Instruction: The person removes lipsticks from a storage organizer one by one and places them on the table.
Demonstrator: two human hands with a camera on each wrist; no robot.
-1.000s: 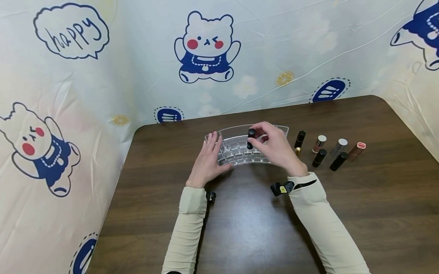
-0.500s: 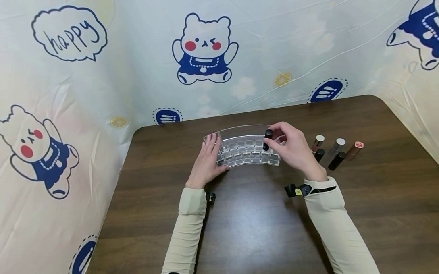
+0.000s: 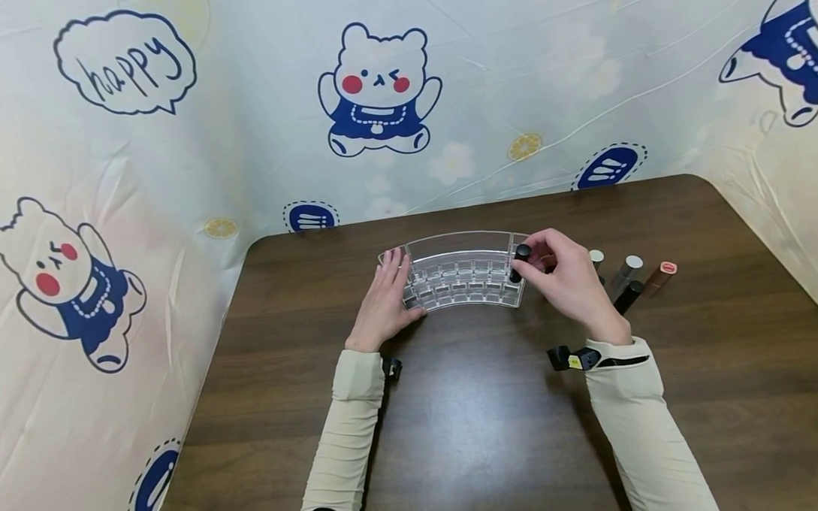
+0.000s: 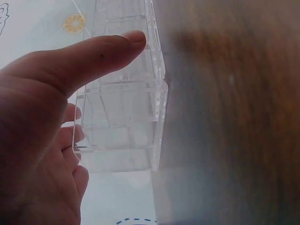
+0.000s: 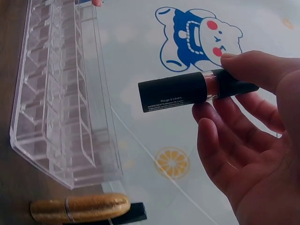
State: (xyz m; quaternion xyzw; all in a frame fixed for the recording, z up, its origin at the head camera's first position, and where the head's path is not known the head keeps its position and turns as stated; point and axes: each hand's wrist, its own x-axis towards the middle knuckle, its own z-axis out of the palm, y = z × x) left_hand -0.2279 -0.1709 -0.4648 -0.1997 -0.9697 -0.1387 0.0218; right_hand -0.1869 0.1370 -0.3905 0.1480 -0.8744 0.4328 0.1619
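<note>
A clear, curved acrylic organizer with rows of small compartments stands on the table. My left hand rests against its left end, fingers extended along the side and thumb across the front. Between the thumb and fingers of my right hand is a black lipstick, held above the organizer's right end. The right wrist view shows white print on it and a clear band. Below the organizer's end in that view lies a gold tube, with a black piece beside it.
Right of my right hand stand several lipstick tubes: one pale-capped, one silver-grey, one black and one reddish-brown. My right hand partly hides this group. A printed cloth surrounds the wooden table.
My right hand has moved to the right with the lipstick, from over the organizer's middle to its right end, covering more of the standing tubes. My left hand has stayed at the left end.
</note>
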